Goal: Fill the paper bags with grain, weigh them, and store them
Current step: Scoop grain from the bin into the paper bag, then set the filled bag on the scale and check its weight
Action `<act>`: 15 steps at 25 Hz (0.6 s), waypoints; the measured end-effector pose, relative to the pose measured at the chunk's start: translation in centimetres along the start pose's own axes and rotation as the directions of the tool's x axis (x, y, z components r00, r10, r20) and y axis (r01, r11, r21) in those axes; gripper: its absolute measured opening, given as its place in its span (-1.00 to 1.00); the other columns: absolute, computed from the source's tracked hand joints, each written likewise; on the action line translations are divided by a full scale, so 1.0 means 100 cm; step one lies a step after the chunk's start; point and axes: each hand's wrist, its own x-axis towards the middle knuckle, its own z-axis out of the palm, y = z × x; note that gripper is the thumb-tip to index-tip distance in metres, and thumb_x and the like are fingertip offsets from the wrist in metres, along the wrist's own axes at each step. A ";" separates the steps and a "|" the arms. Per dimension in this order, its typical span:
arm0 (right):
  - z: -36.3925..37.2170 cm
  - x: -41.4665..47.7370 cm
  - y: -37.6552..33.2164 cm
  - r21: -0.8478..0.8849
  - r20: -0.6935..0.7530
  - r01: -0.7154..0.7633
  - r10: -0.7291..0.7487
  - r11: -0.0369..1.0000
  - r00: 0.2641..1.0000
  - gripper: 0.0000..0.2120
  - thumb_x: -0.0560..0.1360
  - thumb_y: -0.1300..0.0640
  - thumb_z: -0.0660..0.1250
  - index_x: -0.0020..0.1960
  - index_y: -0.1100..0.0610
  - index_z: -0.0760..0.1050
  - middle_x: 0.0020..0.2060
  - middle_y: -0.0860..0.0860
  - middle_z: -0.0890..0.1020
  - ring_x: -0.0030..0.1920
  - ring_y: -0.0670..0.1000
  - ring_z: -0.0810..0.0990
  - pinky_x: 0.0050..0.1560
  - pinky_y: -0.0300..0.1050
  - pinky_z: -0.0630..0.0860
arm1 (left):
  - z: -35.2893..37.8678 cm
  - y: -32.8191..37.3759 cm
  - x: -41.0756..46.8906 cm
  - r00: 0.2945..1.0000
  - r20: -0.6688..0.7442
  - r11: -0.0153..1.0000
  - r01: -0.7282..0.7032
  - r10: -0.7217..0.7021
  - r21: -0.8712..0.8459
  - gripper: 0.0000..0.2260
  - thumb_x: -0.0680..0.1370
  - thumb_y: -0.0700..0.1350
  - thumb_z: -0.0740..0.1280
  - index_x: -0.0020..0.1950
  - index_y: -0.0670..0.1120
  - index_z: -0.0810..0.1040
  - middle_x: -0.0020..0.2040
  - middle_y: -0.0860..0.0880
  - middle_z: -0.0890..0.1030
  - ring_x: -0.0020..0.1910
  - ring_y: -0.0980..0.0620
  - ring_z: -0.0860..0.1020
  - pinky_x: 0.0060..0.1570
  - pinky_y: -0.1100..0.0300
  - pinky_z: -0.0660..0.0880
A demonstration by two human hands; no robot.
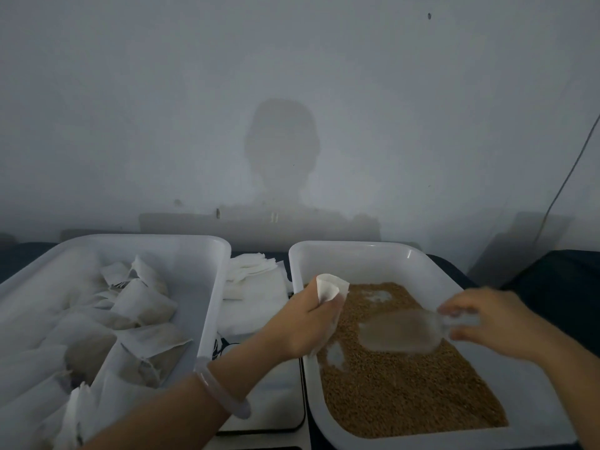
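My left hand (305,323) grips a small white paper bag (329,287), its mouth up, over the left edge of the white grain tray (367,251). Brown grain (406,394) covers the tray's floor, with a few bare patches. My right hand (493,319) holds the handle of a clear plastic scoop (402,332), blurred, lying low over the grain to the right of the bag. A second white tray (207,251) on the left holds several filled paper bags (143,303).
A stack of flat empty paper bags (253,280) lies between the two trays at the back. A flat scale (276,394) with a dark rim sits between the trays, under my left forearm. A grey wall stands close behind the table.
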 end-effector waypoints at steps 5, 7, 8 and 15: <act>0.056 0.020 -0.015 -0.018 0.230 0.011 -0.007 1.000 0.973 -0.80 0.40 -0.08 0.44 -0.09 -0.26 0.44 -0.09 -0.26 0.52 -0.06 -0.24 0.49 -0.12 -0.35 0.41 | -0.036 -0.008 -0.016 0.993 0.112 0.982 0.047 -0.026 -0.185 -0.79 0.61 -0.10 0.17 -0.03 -0.15 0.56 -0.11 -0.03 0.59 -0.14 0.14 0.54 -0.12 0.33 0.47; 0.066 0.024 -0.017 -0.042 0.288 0.014 -0.001 0.999 0.958 -0.80 0.42 -0.02 0.41 -0.14 -0.23 0.39 -0.09 -0.22 0.49 -0.07 -0.22 0.47 -0.13 -0.32 0.42 | -0.047 -0.012 -0.020 0.995 0.102 0.964 0.048 -0.022 -0.262 -0.81 0.56 -0.11 0.22 -0.02 -0.18 0.58 -0.07 -0.09 0.60 -0.08 0.07 0.55 -0.04 0.20 0.46; 0.069 0.025 -0.018 -0.058 0.325 0.007 0.012 0.998 0.946 -0.78 0.43 0.03 0.40 -0.14 -0.22 0.38 -0.08 -0.20 0.48 -0.07 -0.21 0.47 -0.13 -0.32 0.43 | -0.053 -0.014 -0.020 0.996 0.086 0.949 0.058 -0.032 -0.309 -0.79 0.51 -0.08 0.25 -0.01 -0.19 0.58 -0.05 -0.11 0.60 -0.07 0.04 0.55 -0.02 0.17 0.46; 0.049 0.028 -0.050 0.088 0.201 0.044 -0.061 0.995 0.978 -0.65 0.35 -0.19 0.45 0.08 -0.22 0.45 0.02 -0.27 0.51 -0.04 -0.27 0.50 -0.12 -0.38 0.43 | -0.066 -0.016 -0.023 0.987 0.158 0.864 0.101 -0.025 -0.494 -0.78 0.47 -0.11 0.24 0.04 -0.16 0.57 0.11 0.00 0.64 0.08 0.11 0.59 -0.05 0.26 0.51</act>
